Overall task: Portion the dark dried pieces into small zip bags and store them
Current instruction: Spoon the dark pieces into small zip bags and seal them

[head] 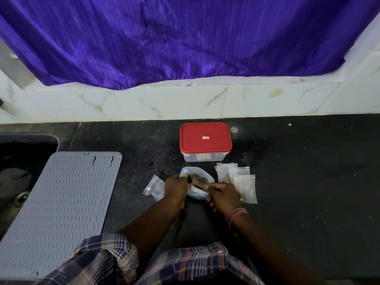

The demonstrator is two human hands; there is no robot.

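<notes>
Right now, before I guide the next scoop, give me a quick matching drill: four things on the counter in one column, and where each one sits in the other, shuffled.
Things:
1. lidded container
2. grey ribbed mat
3. stack of zip bags
4. wooden spoon

Places:
A. held in the right hand, over the white bowl
B. beside the sink, far left
C. behind the white bowl, toward the wall
D. just right of the white bowl

Pairs: 1-C, 2-B, 3-D, 4-A
</notes>
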